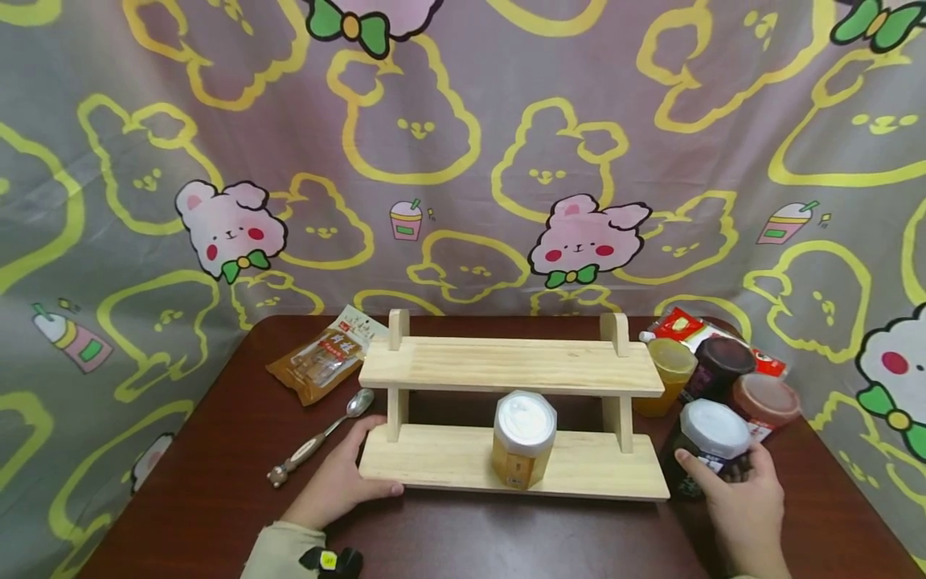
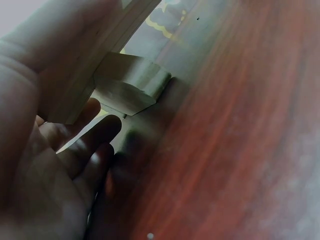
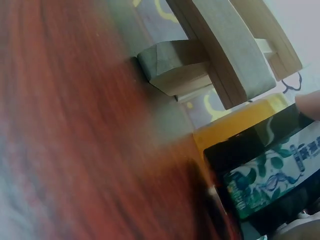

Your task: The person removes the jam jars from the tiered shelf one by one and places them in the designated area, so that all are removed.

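A two-tier wooden shelf (image 1: 510, 366) stands in the middle of the table. My left hand (image 1: 343, 478) grips the left end of its lower board, thumb at the front edge; in the left wrist view the fingers (image 2: 87, 145) curl beneath the wood. On the lower board sits a gold jar (image 1: 519, 462) with a pale lid, right of centre. To the right of the shelf, my right hand (image 1: 748, 503) holds a dark jar (image 1: 714, 428) with a whitish lid. Its leaf-patterned label (image 3: 272, 172) shows in the right wrist view. The jar's underside is hidden.
Behind the dark jar are a yellow jar (image 1: 669, 362), a dark purple jar (image 1: 723, 358), a reddish jar (image 1: 767, 398) and a red packet (image 1: 680, 323). At the left lie a brown snack packet (image 1: 325, 358) and a spoon (image 1: 318, 438). A patterned curtain (image 1: 463, 161) hangs behind.
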A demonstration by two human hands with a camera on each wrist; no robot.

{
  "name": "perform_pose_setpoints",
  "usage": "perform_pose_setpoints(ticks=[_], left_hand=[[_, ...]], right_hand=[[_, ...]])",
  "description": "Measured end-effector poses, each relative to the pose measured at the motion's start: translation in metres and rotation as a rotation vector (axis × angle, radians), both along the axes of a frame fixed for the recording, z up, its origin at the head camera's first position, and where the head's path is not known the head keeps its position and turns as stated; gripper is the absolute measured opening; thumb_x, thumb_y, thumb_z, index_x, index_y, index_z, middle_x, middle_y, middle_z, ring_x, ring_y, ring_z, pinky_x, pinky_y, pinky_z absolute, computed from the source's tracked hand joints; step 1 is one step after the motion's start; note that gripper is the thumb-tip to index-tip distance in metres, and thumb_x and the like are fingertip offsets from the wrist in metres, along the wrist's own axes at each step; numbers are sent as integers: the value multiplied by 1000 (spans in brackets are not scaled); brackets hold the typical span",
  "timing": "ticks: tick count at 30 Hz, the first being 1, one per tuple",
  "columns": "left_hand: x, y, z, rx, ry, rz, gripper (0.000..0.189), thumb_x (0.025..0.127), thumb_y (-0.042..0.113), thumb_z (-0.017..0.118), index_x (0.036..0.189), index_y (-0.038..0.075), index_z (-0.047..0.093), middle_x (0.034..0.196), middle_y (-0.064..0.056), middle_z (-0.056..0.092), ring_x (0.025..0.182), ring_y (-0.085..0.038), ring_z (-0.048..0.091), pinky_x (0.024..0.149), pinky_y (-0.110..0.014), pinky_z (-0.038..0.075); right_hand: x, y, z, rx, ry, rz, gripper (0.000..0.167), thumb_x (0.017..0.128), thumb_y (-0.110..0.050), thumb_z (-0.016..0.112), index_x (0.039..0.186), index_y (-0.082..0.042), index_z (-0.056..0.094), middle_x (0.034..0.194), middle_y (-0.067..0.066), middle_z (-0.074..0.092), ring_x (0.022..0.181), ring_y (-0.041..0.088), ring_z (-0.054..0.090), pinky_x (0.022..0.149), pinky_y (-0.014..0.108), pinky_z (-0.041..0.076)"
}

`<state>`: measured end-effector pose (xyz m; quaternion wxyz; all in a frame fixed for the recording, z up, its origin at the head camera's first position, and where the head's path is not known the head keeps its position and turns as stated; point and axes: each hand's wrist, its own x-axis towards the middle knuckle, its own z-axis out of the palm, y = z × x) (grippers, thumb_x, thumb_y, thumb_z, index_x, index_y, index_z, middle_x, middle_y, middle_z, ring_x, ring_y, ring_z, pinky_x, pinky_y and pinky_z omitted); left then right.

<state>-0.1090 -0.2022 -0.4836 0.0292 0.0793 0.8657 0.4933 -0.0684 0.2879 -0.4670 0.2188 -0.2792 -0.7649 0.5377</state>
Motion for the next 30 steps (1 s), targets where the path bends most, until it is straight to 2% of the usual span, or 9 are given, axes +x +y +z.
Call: perform_pose_setpoints(ticks=[7, 13, 16, 20, 25, 30], left_hand=[[0, 1, -1, 18, 3, -7, 99, 58, 29, 99, 140, 24, 44, 117, -6, 62, 91, -18, 59, 84, -31, 44], [-2, 2, -1, 23, -1, -20, 100, 57, 28, 99, 141, 26, 44, 118, -5, 61, 93, -18, 58, 86, -32, 44], [-3, 1, 0, 25, -2, -17, 101, 57, 29, 99, 140, 28, 43, 118, -5, 61, 94, -19, 58, 86, -34, 44], [-2, -1, 1, 23, -6, -2, 100, 56, 30, 99, 139, 29, 44, 117, -5, 62, 93, -19, 58, 86, -35, 44], [-1, -1, 1, 29, -9, -5, 101, 56, 30, 99, 140, 28, 44, 118, -5, 62, 94, -18, 58, 87, -33, 44], [-1, -1, 0, 42, -6, -10, 100, 57, 30, 99, 140, 27, 44, 120, -5, 62, 95, -18, 59, 87, -33, 44]], right_hand=[[-5, 2, -5, -48, 15, 44, 81, 83, -11, 83, 148, -13, 33, 143, 11, 45, 130, 12, 46, 93, 6, 37], [-10, 1, -9, -19, 36, 83, 77, 84, -9, 81, 146, -8, 35, 142, 14, 48, 133, 14, 45, 98, 7, 34], [-14, 1, -10, 7, 20, 79, 81, 84, -14, 82, 148, -4, 33, 144, 18, 47, 136, 20, 43, 107, 16, 32], [-20, -1, -11, 19, 8, 70, 85, 83, -18, 83, 150, -2, 31, 145, 20, 47, 135, 28, 44, 113, 36, 33], [-28, -3, -13, -7, 17, 25, 88, 81, -17, 85, 149, -1, 32, 144, 18, 46, 134, 30, 45, 113, 40, 34], [-34, -3, -14, -35, 31, 13, 92, 81, -19, 85, 149, 1, 27, 147, 21, 41, 137, 35, 41, 115, 43, 31]])
